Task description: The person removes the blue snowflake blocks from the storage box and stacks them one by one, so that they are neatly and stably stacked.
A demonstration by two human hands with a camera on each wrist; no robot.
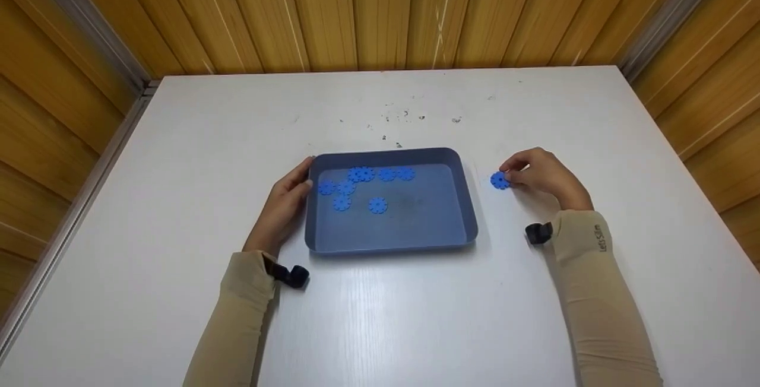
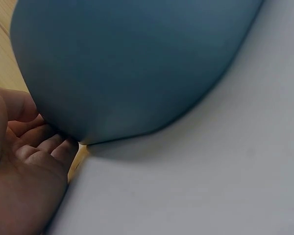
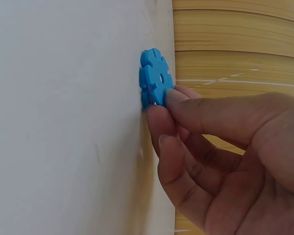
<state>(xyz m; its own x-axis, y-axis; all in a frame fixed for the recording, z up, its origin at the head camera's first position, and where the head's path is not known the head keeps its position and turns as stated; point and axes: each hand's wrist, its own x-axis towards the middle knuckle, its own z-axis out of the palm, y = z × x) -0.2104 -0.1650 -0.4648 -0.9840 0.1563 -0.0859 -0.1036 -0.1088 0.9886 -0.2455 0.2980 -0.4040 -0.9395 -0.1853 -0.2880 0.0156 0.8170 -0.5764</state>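
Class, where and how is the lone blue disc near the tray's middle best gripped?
Pinch the blue disc by opposite edges of its notched rim, probably from above: it lies flat, with bare floor of the tray all around.

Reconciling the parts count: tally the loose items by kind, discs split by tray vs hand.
Blue notched discs in the blue-grey tray: 8 (two overlap)
Blue notched disc in the right hand: 1
Blue-grey tray: 1
Total visible: 10 (9 discs, 1 tray); can't rule out pieces hidden behind or under others.
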